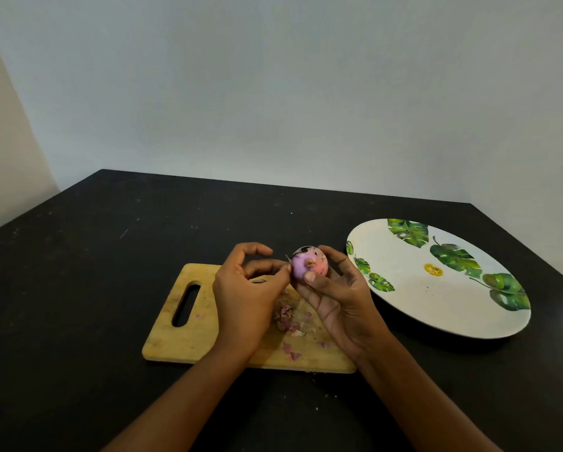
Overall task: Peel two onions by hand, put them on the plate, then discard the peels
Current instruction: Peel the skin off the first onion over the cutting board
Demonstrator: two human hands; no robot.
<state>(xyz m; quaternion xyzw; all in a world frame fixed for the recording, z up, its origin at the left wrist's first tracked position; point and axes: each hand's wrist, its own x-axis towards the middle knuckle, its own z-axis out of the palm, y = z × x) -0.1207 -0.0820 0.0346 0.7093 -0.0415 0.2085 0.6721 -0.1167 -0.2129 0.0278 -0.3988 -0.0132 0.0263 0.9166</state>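
Note:
A small purple onion (pixel 307 263), mostly bare with a dark patch of skin on top, is held above the wooden cutting board (pixel 189 324). My right hand (pixel 335 295) grips it from the right, thumb on its front. My left hand (pixel 247 288) pinches a thin bit of peel at the onion's left side with thumb and forefinger. A heap of purple peel scraps (pixel 290 321) lies on the board under my hands. The white plate (pixel 436 298) with green leaf print sits to the right with no onion on it. A second onion is not in sight.
Board and plate rest on a black table (pixel 78 288) set against a pale wall. The board has a slot handle (pixel 185 303) at its left end. A few crumbs lie on the table near the board's front edge.

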